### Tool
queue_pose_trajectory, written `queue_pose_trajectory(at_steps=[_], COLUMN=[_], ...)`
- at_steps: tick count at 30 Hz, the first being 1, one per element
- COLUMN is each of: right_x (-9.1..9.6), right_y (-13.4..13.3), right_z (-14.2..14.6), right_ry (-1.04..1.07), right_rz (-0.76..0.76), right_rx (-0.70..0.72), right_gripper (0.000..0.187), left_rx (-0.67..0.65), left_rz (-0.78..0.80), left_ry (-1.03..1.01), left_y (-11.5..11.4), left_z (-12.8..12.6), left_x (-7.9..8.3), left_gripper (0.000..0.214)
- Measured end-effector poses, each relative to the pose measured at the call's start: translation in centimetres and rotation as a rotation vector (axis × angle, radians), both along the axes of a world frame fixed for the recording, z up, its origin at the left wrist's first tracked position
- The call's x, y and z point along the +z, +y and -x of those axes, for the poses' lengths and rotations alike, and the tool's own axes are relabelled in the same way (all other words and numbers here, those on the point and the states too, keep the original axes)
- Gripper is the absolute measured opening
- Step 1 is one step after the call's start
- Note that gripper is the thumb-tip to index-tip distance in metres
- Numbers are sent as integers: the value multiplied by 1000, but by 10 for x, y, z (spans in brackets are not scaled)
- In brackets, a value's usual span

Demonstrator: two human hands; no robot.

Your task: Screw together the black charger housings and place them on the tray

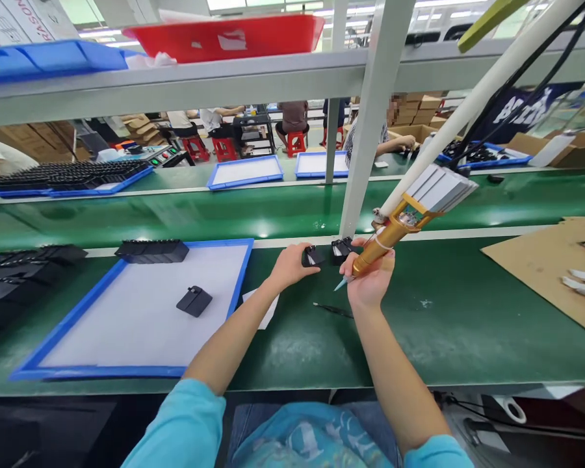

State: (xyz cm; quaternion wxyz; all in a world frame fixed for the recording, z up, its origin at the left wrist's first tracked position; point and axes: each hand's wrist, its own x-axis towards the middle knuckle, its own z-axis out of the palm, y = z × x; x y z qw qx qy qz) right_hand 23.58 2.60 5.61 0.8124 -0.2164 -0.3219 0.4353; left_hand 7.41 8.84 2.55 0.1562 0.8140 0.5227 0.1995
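My left hand (294, 264) is closed on a small black plastic case (312, 257), its thumb and fingers at the sides. My right hand (368, 279) is wrapped around a gold-coloured glue dispenser (381, 250) with a pale blue tapered nozzle (340, 283) pointing down to the left. Its forefinger reaches a second black case (342, 249); whether it also grips that case is hidden behind the dispenser. Below the hands, dark tweezers (334, 310) lie on the green bench. A white paper (263, 311) sits partly under my left forearm.
A blue-rimmed tray (141, 374) holds one loose black case (194, 301) and a row of cases (152, 251). More cases (19, 279) stack at far left. A metal post (365, 143) rises just behind my hands. Brown cardboard (546, 279) lies right. People sit beyond.
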Motion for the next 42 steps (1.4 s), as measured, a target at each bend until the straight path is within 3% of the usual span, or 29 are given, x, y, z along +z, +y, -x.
queue_pose_trajectory(at_steps=[3,6,9,11,14,17,22,26,28,31,36,39,42], right_x=[2,3,3,3,3,5,9,11,11,11,11,12,11], right_y=[-5,-8,-8,-9,-9,-11,-17,-22,-24,-26,-31,-36,-42], right_z=[4,7,8,8,8,8,12,16,17,18,21,24,26], right_ry=[-4,-10,-16,-17,-23,-30,-35,-34,-30,-30,-52,-65,-58], right_rz=[-9,-15,-13,-9,-3,17,37,20,9,5,2,-5,-37], right_rx=[27,51,54,48,33,32,57,102,126,150,213,263,320], right_gripper=[36,36,36,37,37,37,37,37,37,39,47,50,50], left_rx=[-54,-186,-310,-301,-145,-10,172,267,299,289,216,259,253], left_rz=[118,302,399,383,286,227,315,389,382,219,-22,-50,-3], left_ry=[-14,-42,-99,-138,-205,-353,-743,-890,-849,-634,-331,-254,-250], left_y=[-57,-104,-130,-139,-149,-156,-161,-163,-166,-172,-178,-175,-170], left_z=[32,59,74,74,66,59,60,58,56,55,46,38,31], left_x=[13,15,4,-7,-22,-35,-53,-60,-60,-58,-64,-64,-54], left_gripper=[61,61,63,70,75,63,52,51,42,31,50,35,32])
